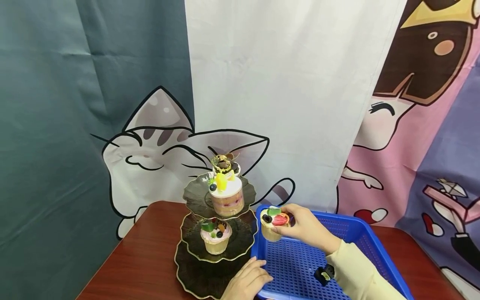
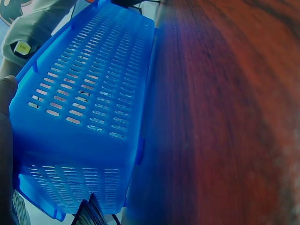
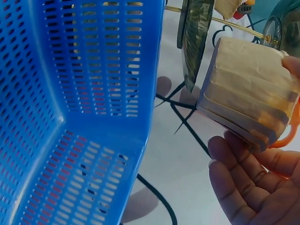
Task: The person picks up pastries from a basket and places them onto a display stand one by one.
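My right hand [image 1: 306,227] pinches a cupcake [image 1: 270,231] by its side, holding it in the air over the left back corner of a blue plastic basket [image 1: 300,266]. White cream, a red strawberry piece, a dark berry and a green piece top it. In the right wrist view its pale ridged wrapper [image 3: 251,89] shows above the fingers. My left hand [image 1: 248,280] grips the basket's left rim, fingers over the edge. Left of the basket stands a dark tiered stand [image 1: 195,202] with gold wavy rims. It bears a pink-cream cupcake [image 1: 216,241], a layered cake cup [image 1: 228,202] and a chocolate-topped one [image 1: 228,166].
The basket and stand sit close together on a reddish-brown wooden table [image 1: 138,246]. Behind the table hangs a printed curtain [image 1: 277,91] with cartoon figures. A small black device [image 1: 324,275] is worn at the right sleeve.
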### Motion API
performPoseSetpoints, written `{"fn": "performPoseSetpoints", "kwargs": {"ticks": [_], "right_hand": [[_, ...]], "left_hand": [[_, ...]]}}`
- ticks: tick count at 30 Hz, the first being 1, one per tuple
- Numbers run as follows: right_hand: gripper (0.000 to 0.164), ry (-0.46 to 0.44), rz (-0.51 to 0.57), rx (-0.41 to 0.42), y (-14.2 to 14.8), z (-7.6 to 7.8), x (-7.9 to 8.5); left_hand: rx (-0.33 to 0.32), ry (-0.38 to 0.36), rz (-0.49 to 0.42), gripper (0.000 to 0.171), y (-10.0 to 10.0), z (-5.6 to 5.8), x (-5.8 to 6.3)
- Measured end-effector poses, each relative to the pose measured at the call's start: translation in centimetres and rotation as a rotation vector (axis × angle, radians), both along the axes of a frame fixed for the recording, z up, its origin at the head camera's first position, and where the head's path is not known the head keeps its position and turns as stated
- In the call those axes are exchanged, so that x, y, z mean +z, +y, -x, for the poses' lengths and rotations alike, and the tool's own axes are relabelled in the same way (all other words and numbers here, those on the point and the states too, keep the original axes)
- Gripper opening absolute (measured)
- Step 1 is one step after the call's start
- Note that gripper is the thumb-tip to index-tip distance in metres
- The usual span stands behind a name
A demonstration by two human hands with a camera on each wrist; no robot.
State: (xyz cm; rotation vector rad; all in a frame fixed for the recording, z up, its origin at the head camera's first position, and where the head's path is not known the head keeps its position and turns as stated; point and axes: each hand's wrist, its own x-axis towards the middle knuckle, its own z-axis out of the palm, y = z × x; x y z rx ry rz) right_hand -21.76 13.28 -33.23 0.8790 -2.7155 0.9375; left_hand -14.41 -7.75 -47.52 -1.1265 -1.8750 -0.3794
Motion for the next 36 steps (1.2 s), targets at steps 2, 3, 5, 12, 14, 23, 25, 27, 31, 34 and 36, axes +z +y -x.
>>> {"fn": "performPoseSetpoints", "kwargs": {"ticks": [2,3,5,12,14,23,25,27,31,34,36], "right_hand": [[0.05,0.002,0.004,0.001,-0.4,0.1,0.0],[0.051,0.0,0.006,0.002,-0.5,0.2,0.0],[0.05,0.003,0.011,0.008,-0.8,0.3,-0.1],[0.05,0.02,0.017,0.012,-1.6,0.6,-0.1],[0.049,0.025,0.02,0.009,-1.8,0.5,-0.1],[0.049,0.041,0.039,0.014,-3.5,0.7,0.0],[0.049,0.049,0.04,0.016,-3.9,0.8,0.0],[0.049,0.06,0.036,0.021,-4.4,0.8,0.0],[0.048,0.074,0.028,0.028,-5.2,1.0,-0.3],[0.049,0.066,0.031,0.025,-5.7,1.1,-0.5],[0.049,0.065,0.035,0.024,-6.1,1.1,-0.6]], "left_hand": [[-0.007,-0.009,0.006,0.047,0.0,0.0,-0.1],[-0.009,-0.02,0.01,0.05,-0.1,0.0,-0.1],[-0.011,-0.041,0.012,0.052,-0.1,0.0,-0.1],[-0.012,-0.057,0.01,0.052,-0.1,-0.1,-0.1],[-0.013,-0.059,0.007,0.052,-0.1,-0.1,-0.1],[-0.024,-0.047,0.001,0.054,-0.1,0.0,-0.2],[-0.026,-0.038,0.001,0.054,-0.1,0.1,-0.2],[-0.028,-0.026,0.004,0.054,-0.1,0.2,-0.2],[-0.029,-0.013,0.004,0.055,-0.1,0.3,-0.3],[-0.026,-0.007,0.006,0.056,-0.1,0.3,-0.3],[-0.019,0.011,0.012,0.056,-0.1,0.3,-0.3]]}}
